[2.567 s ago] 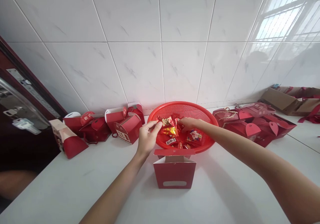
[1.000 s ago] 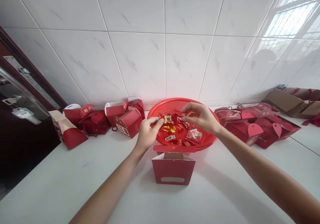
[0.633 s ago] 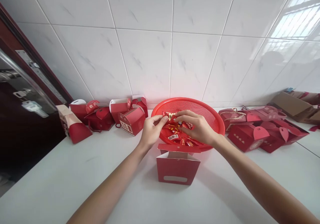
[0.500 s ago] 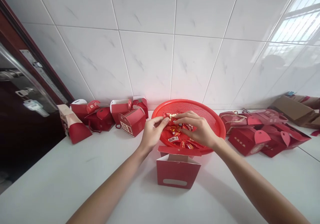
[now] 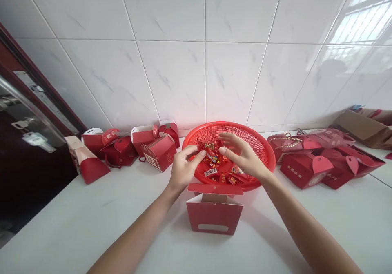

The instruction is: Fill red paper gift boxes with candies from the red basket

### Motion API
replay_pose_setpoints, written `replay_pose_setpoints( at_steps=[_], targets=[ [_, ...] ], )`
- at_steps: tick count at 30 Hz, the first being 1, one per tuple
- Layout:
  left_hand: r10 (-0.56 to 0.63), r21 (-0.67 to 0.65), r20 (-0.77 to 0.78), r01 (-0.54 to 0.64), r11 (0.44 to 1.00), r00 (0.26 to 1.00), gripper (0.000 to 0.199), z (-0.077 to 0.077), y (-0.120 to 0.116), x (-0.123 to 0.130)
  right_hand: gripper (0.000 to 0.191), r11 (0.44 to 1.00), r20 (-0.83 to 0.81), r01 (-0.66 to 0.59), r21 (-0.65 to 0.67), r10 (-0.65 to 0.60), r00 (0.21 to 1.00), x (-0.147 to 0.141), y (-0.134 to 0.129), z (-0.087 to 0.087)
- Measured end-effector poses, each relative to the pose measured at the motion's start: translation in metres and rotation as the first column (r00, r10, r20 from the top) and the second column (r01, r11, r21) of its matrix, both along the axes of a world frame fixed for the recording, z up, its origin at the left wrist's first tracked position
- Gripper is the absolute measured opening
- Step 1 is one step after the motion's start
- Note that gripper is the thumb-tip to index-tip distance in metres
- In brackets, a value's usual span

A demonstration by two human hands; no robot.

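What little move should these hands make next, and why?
Perhaps close the right hand on the wrapped sweets beside it in the red basket: its thumb and fingers look parted, so it seems to grip nothing firmly, and a red box, open at the top, stands just in front.

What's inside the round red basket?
Wrapped sweets lie in the basket. The left hand and right hand hide parts of it; I can't see behind them or beneath the sweets.
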State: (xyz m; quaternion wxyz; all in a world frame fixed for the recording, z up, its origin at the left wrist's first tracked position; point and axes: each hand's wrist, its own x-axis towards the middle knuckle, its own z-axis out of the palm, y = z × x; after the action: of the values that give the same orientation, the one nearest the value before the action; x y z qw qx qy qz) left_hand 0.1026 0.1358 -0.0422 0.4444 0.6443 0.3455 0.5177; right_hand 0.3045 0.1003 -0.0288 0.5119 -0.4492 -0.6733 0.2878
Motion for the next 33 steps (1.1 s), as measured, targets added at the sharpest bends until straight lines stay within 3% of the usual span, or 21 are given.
replay_pose_setpoints(
  at_steps=[6, 12, 18, 22, 25, 29, 31, 33],
  targets=[
    [0.063, 0.082, -0.073, -0.056, 0.995, 0.995, 0.026, 0.000, -0.001, 0.001, 0.039, 0.983, -0.039, -0.145, -0.109, 0.141, 0.989, -0.005, -0.003, 0.003],
    [0.046, 0.132, -0.128, -0.029, 0.991, 0.991, 0.026, -0.001, -0.002, 0.002, 0.036, 0.989, -0.079, -0.079, -0.126, 0.069, 0.994, -0.012, -0.005, 0.006],
    [-0.070, 0.014, -0.083, 0.072, 0.997, 0.994, 0.025, 0.005, -0.006, 0.000, 0.037, 0.988, -0.097, -0.067, -0.140, 0.053, 0.994, -0.010, -0.006, 0.006],
    [-0.179, -0.101, -0.099, 0.169, 0.980, 0.979, 0.033, 0.012, -0.007, -0.004, 0.039, 0.980, -0.160, -0.124, -0.155, 0.099, 0.982, -0.011, -0.006, 0.006],
    [-0.229, -0.118, -0.081, 0.219, 0.969, 0.970, 0.033, 0.014, -0.007, -0.005, 0.039, 0.978, -0.170, -0.156, -0.139, 0.132, 0.977, -0.010, -0.008, 0.007],
    [-0.192, -0.163, 0.038, 0.196, 0.967, 0.981, 0.039, 0.011, -0.006, -0.002, 0.037, 0.973, -0.151, -0.188, -0.135, 0.168, 0.974, 0.005, -0.007, 0.010],
    [-0.148, -0.213, 0.133, 0.174, 0.961, 0.980, 0.043, 0.009, -0.004, -0.001, 0.035, 0.986, -0.125, -0.104, -0.132, 0.088, 0.988, 0.016, -0.001, 0.012],
    [-0.111, -0.249, 0.232, 0.170, 0.954, 0.966, 0.045, 0.007, -0.002, 0.000, 0.031, 0.990, 0.025, -0.016, -0.141, 0.019, 0.999, 0.024, 0.009, 0.013]
  ],
)
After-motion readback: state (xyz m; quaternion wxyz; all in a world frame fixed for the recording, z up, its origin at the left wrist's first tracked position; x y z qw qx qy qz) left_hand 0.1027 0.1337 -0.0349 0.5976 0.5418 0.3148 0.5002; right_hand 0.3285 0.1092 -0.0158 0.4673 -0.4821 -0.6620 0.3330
